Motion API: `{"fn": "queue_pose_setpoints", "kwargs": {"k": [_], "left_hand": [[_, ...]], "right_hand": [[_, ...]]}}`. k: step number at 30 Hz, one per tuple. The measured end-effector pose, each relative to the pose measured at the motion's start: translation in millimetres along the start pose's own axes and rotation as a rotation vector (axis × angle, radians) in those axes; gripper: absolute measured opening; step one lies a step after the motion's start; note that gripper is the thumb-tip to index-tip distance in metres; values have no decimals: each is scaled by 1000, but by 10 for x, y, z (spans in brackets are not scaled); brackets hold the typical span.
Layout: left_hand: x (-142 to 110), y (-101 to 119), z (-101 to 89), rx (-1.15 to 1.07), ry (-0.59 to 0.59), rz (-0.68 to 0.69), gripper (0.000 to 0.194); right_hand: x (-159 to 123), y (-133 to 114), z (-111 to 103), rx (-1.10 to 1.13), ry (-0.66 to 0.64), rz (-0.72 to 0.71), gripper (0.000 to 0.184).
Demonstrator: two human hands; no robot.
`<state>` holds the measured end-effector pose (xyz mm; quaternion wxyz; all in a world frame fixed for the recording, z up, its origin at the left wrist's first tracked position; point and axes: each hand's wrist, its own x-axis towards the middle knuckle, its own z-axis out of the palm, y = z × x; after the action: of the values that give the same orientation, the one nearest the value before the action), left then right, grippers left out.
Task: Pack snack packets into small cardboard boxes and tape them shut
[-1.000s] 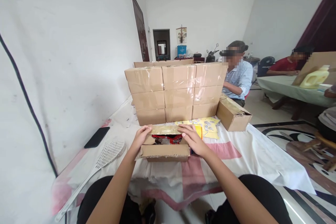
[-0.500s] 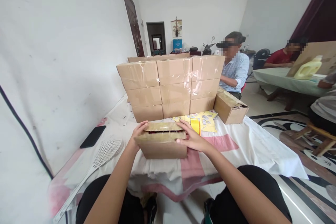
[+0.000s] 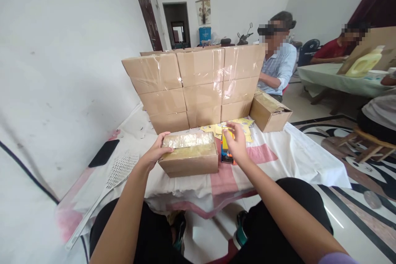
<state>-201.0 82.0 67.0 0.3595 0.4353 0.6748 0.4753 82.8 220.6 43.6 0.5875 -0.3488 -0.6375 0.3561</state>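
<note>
A small cardboard box (image 3: 188, 165) stands in front of me at the table's front, with shiny tape on its top flaps. My left hand (image 3: 156, 148) grips its left end, thumb on top and fingers behind. Right of the box is a tape dispenser (image 3: 227, 154) with a yellow roll and blue and orange parts. My right hand (image 3: 237, 140) is at the top of that roll, its thumb and forefinger curved and apart; the hand partly hides the dispenser, and contact is unclear.
Behind the box rises a stack of taped cartons (image 3: 201, 86). Another carton (image 3: 270, 111) stands right of it. A black phone (image 3: 104, 153) and a white fly swatter (image 3: 119, 173) lie at left. Across the stack sits a person in a light blue shirt (image 3: 281, 66).
My right hand has left the box's right end and moved to the tape dispenser. The raised top flaps now lie flatter, covering the dark gap. My view has tilted down slightly.
</note>
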Motion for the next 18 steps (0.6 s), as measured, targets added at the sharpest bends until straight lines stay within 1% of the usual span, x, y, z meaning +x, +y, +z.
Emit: {"fn": "queue_pose_setpoints", "kwargs": {"k": [1, 2, 3, 5, 6, 7, 10, 12, 13, 14, 16, 17, 18], "left_hand": [[6, -2, -10, 18, -7, 1, 80], [11, -5, -20, 35, -15, 2, 82], [14, -7, -32, 47, -26, 2, 83], [12, -12, -56, 76, -46, 4, 83], [10, -17, -68, 94, -51, 8, 83], [7, -23, -79, 115, -51, 16, 82], [1, -41, -113, 166, -25, 85, 84], [-19, -29, -135, 216, 42, 183, 84], [-40, -8, -140, 276, 95, 258, 80], [-71, 24, -137, 360, 150, 348, 72], [-159, 110, -86, 549, 215, 539, 44], [-212, 155, -31, 624, 209, 616, 34], [-265, 194, 44, 679, 175, 667, 31]], "right_hand": [[64, 21, -66, -38, 78, 25, 34], [125, 60, -126, -55, 138, 99, 39], [177, 117, -174, -49, 181, 208, 45], [241, 268, -219, 7, 193, 428, 49], [248, 348, -216, 35, 168, 504, 46], [240, 421, -198, 56, 133, 549, 41], [150, 545, -92, 99, 49, 596, 28], [67, 546, -19, 113, 19, 593, 25], [27, 534, 9, 117, 6, 580, 25], [-8, 521, 29, 120, -6, 560, 25], [-62, 506, 50, 123, -30, 505, 29], [-80, 510, 53, 123, -42, 478, 32], [-92, 521, 55, 125, -58, 453, 34]]}}
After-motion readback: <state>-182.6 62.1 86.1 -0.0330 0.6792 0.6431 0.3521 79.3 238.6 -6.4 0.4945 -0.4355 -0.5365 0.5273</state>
